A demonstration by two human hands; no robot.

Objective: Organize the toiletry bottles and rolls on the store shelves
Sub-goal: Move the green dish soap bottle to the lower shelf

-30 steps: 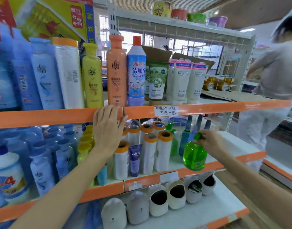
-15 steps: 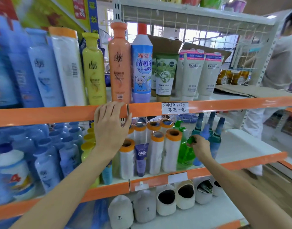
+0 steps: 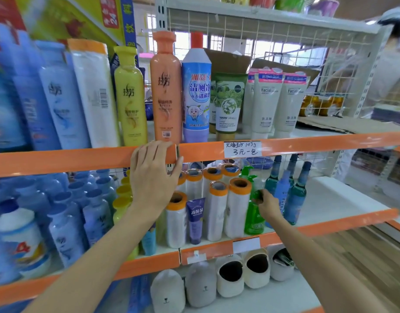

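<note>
My right hand [image 3: 268, 205] grips the neck of a green bottle [image 3: 253, 216] that stands on the middle shelf [image 3: 343, 219], right beside the white rolls with orange ends [image 3: 236, 207]. Several teal and blue bottles [image 3: 295, 201] stand just right of it. My left hand [image 3: 155, 177] lies flat with spread fingers on the orange front rail of the upper shelf [image 3: 81, 160], below the orange shampoo bottle [image 3: 165, 91].
Tall shampoo bottles [image 3: 129, 98] and face-wash tubes [image 3: 265, 102] fill the upper shelf. Blue bottles [image 3: 65, 222] crowd the middle shelf's left. Slippers [image 3: 230, 275] sit on the bottom shelf. A person in light clothes [image 3: 389, 71] stands at the far right.
My right hand has carried the green bottle from out in front of the shelf in and left, down beside the rolls. The left hand has stayed on the rail.
</note>
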